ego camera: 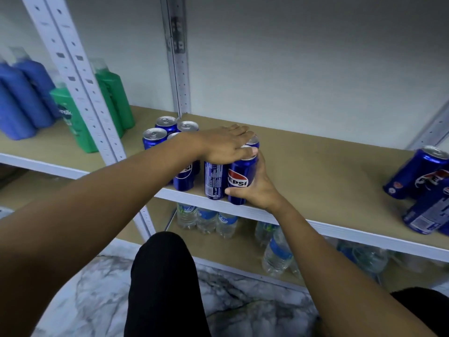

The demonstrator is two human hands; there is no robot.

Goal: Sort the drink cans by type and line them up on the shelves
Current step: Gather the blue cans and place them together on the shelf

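On the middle shelf: a cluster of blue Pepsi cans stands upright near the front edge of the tan shelf board, beside a white slotted upright.
Right hand: the right hand wraps a front can from its right side, thumb across the lower front, fingers curled round the back; the can stands on the board at the edge, logo facing out.
Left hand: the left hand lies flat, palm down, fingers straight, resting on the tops of the front cans, including the gripped one.
Neighbour can: a can with its label text facing out stands touching the held can on its left.
Far right of the shelf: more Pepsi cans sit well apart from the cluster, at the frame's edge.
Left bay: blue bottles and green bottles stand on the same level.
Lower shelf: water bottles with blue labels stand under the cans.
Below: a dark-clothed knee over marbled floor.
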